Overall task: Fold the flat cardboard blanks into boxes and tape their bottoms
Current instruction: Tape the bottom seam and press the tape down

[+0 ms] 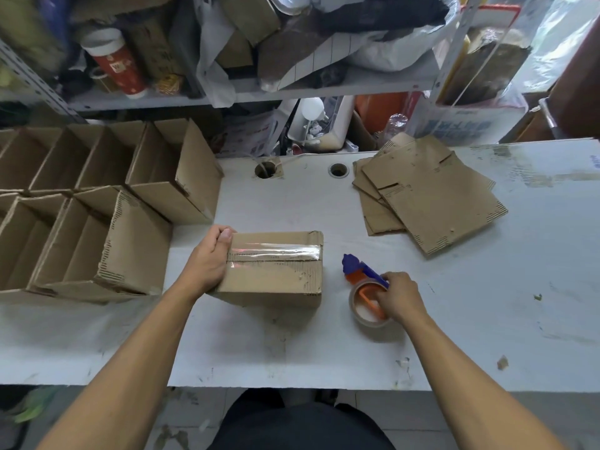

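The left hand [211, 259] gripped the left end of the brown cardboard box [274, 271], a clear tape strip [276, 251] across its upturned bottom. Just right of it, the right hand [401, 295] held the orange-and-blue tape dispenser [365, 287] on the scuffed white table [324, 345]. Left of the grip stood open folded boxes [97, 206]; their insides looked bare. Beyond the dispenser lay flat cardboard blanks [428, 193], below cluttered shelves [246, 92].

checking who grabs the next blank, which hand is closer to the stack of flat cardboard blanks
Right. The right hand holds the tape dispenser, below the stack of flat blanks; the left hand grips the taped box, farther left.
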